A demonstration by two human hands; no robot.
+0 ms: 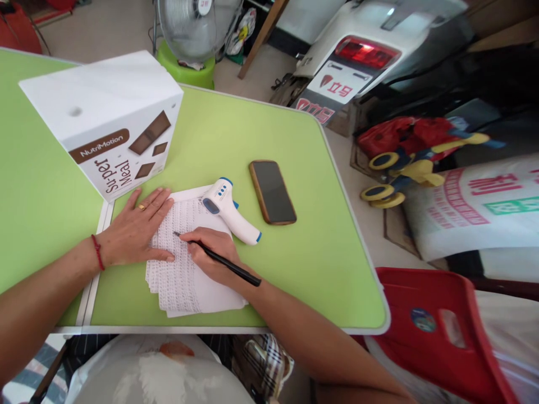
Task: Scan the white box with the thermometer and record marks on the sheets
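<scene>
My right hand (214,252) is closed round a black pen (227,262), its tip at the handwritten lines on a stack of paper sheets (181,286). Flat, with fingers spread, my left hand (137,230) rests on the left edge of the sheets and the table beside them. It wears a ring and a red cord at the wrist. A white and blue infrared thermometer (231,213) lies across the upper right of the sheets, just beyond my right hand. Farther right, a phone (273,192) in a brown case lies face up with a dark screen.
A white NutriMotion box (113,129) stands beyond my left hand on the green folding table (320,258). Past the table are a fan (193,28) on a green stool, a white scooter (362,45), a printed sack (475,202) and a red chair (438,325).
</scene>
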